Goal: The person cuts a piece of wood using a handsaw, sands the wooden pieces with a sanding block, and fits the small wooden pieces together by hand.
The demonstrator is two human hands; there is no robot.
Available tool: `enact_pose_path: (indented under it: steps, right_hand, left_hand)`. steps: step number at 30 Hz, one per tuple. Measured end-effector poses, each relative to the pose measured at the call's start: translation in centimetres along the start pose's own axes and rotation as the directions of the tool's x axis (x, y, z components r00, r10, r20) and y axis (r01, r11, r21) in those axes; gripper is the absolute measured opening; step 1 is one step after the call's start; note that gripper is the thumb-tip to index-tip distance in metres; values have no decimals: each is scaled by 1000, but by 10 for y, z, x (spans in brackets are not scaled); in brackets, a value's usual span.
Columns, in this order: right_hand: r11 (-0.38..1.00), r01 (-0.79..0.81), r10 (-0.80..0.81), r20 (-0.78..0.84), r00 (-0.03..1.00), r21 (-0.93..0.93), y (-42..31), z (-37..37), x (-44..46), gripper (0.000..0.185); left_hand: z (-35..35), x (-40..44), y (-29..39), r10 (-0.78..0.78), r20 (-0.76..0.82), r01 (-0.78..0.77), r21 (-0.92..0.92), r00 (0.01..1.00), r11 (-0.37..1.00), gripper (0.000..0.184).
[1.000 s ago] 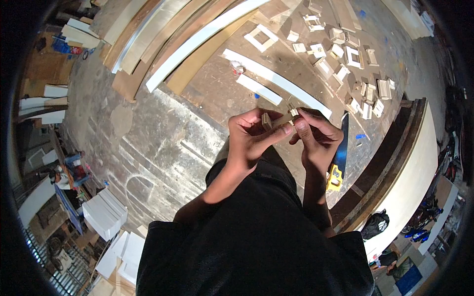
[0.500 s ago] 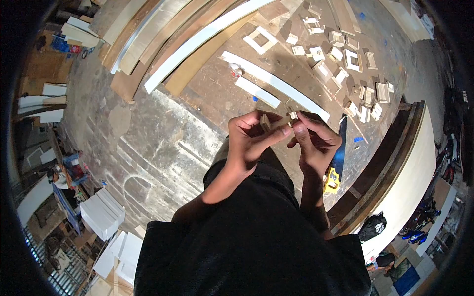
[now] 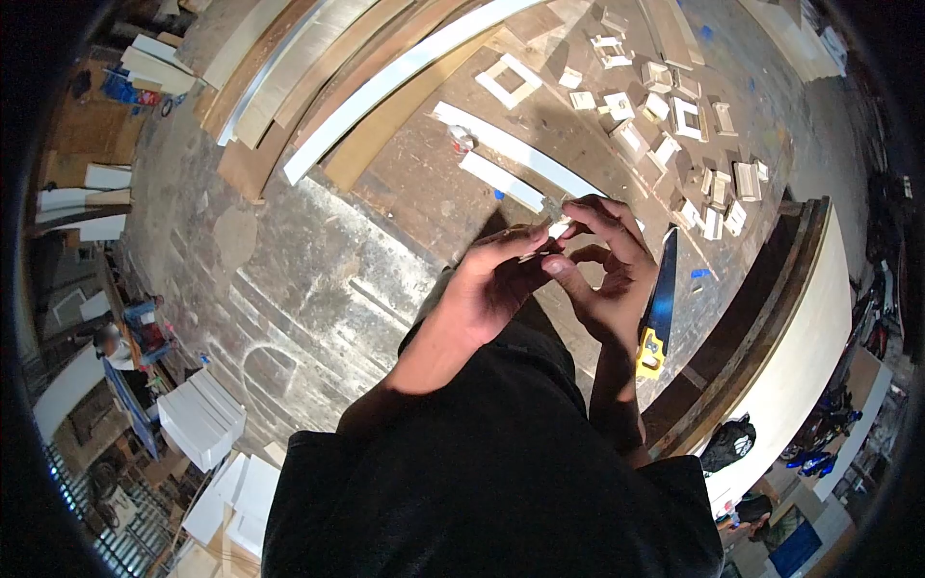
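Both hands meet in front of my body around a small light wooden piece [image 3: 557, 228], mostly hidden by the fingers. My left hand [image 3: 493, 284] is closed on its left side, thumb along the top. At its right end, the fingers and thumb of my right hand [image 3: 612, 265] curl round and pinch it. A white strip [image 3: 506, 183] and a longer white strip [image 3: 525, 149] lie just beyond the hands. To the right of my right hand is a handsaw [image 3: 658, 313] with a yellow handle and dark blade.
Several small wooden frames and blocks [image 3: 689, 116] are scattered at upper right. Long boards [image 3: 318, 106] lie at upper left. A long wooden structure with a pale panel [image 3: 771, 347] stands at right. Stacked white panels [image 3: 200, 416] sit at lower left, near a person [image 3: 118, 347].
Both hands have turned around the wooden piece, which is now more covered. My right hand's fingers have moved up over its end, and the saw shows more fully.
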State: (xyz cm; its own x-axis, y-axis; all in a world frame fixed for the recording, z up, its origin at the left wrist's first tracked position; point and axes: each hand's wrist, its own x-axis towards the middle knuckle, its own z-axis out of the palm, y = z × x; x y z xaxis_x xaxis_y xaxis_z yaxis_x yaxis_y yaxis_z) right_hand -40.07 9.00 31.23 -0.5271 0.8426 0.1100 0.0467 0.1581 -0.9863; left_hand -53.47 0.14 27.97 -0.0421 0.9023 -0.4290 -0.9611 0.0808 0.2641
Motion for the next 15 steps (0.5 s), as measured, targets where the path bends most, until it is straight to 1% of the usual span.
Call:
enact_pose_path:
  steps: [1,3,5,6,8,9,11,12,14,15]
  right_hand:
    - [1000,0,0,0,1000,0,1,-1,-1,52]
    - [993,-87,89,-12,996,75,3,-3,-2,49]
    - [989,-113,113,8,994,91,2,-5,-4,47]
    - [985,-139,137,29,990,105,2,-5,-5,45]
    - [977,-161,157,40,987,140,7,-7,-5,46]
    - [967,-184,177,52,983,175,10,-8,-5,46]
    - [958,-205,197,59,979,200,14,-9,-5,48]
    - [948,-225,216,65,974,226,17,-10,-6,50]
    - [943,-220,210,68,975,248,24,-12,-6,52]
    - [938,-214,203,70,977,271,26,-12,-6,54]
  left_hand:
    - [0,-2,-1,13,-21,-13,24,1000,1000,27]
    - [-1,-3,-3,28,-43,-26,49,999,998,27]
    - [-2,-1,-3,148,-26,-142,167,989,976,24]
    - [-1,-2,-3,148,-26,-142,167,989,976,24]
    - [1,-3,-2,231,-42,-212,267,972,940,24]
    - [1,-3,-3,231,-43,-211,267,972,940,24]
    - [2,-3,-4,284,-26,-257,357,958,898,25]
    - [2,-3,-3,285,-27,-257,357,958,898,25]
    - [1,-3,-2,302,-30,-246,507,953,826,28]
    - [2,-4,-1,303,-29,-247,507,952,825,28]
